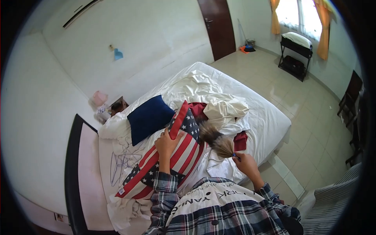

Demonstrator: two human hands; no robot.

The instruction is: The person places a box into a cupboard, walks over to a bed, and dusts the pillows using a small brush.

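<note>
A cushion with stars and red and white stripes (182, 154) stands tilted on the bed, and my left hand (167, 144) grips its upper left side. My right hand (246, 164) is closed on the handle of a feather duster (222, 145), whose brown and grey feathers reach to the cushion's right side. Behind the cushion lies a dark blue pillow (150, 117). Crumpled cream cloth (225, 109) and a dark red cloth (240, 141) lie beyond and beside the duster.
The bed (266, 113) has a white sheet and a dark-edged headboard (72, 164) at left. Wire hangers (125, 158) lie near the headboard. A black rack (294, 58) stands under the window, and a brown door (217, 27) is at the back.
</note>
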